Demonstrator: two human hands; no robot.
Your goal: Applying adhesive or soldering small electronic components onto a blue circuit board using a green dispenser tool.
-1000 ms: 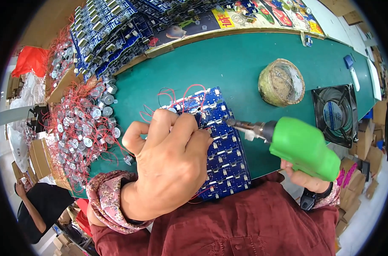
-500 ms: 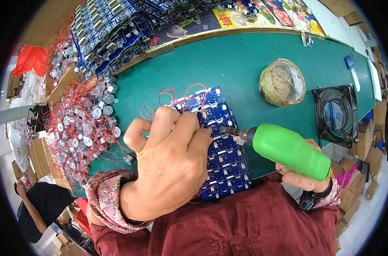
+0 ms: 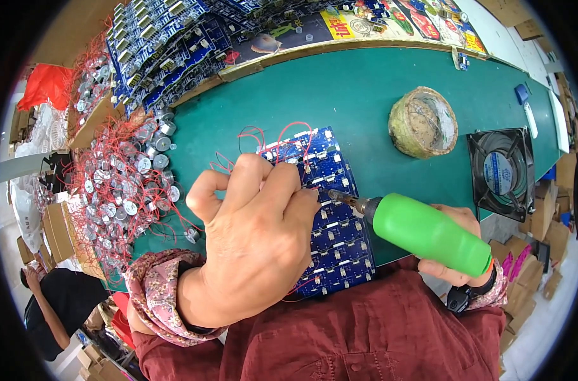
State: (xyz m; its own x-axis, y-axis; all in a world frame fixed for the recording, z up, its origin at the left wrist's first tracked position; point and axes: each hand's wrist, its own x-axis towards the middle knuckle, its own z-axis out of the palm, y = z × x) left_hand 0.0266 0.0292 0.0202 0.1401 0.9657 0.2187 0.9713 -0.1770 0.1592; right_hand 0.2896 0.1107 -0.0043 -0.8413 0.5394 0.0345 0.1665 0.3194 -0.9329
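Observation:
A panel of blue circuit boards (image 3: 341, 249) lies on the green bench in front of me, with rows of small white and metal parts. My left hand (image 3: 254, 235) is over its left side, fingers bent and pinched together at the board. A thin red wire (image 3: 293, 135) loops out past those fingers; its end at the fingertips is hard to make out. My right hand (image 3: 457, 254) grips a green soldering gun (image 3: 429, 233) from the right. The gun's dark metal tip points left and reaches the board just beside my left fingertips.
A heap of small round metal motors (image 3: 127, 190) with red wires lies at left. Stacked blue boards (image 3: 162, 54) stand behind it. A round, rough-walled pot (image 3: 422, 124) and a black fan (image 3: 502, 171) sit at right. Another person's arm (image 3: 47, 311) shows at lower left.
The soldering gun has tilted and shifted slightly, its body a little lower and to the left. My left hand stays pinched at nearly the same spot on the board.

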